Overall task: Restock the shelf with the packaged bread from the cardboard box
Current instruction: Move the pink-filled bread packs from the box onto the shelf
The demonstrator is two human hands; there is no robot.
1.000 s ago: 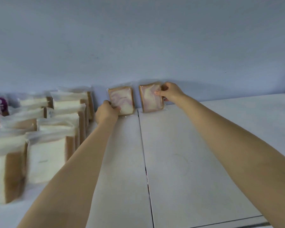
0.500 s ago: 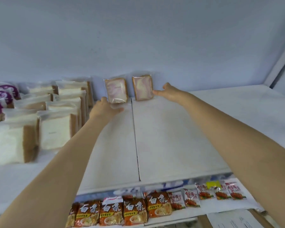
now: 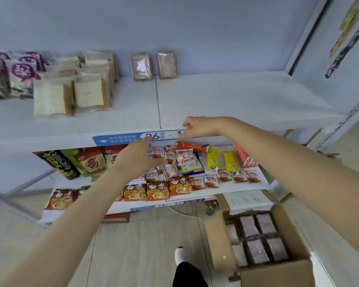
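Two packs of pink-swirled bread, one on the left and one on the right, lean upright against the back wall of the white top shelf. Both hands hover in front of the shelf's front edge and hold nothing. My left hand has relaxed fingers. My right hand has loosely curled fingers. An open cardboard box stands on the floor at lower right, with several more wrapped bread packs inside.
White toast packs and purple-labelled bags fill the top shelf's left side. The lower shelf carries noodle and snack packets. My foot is on the floor left of the box. A white upright bounds the shelf at right.
Both hands let go of the two bread packs and drew back from the shelf's rear to its front edge. The view dropped, showing the lower shelf and the box.
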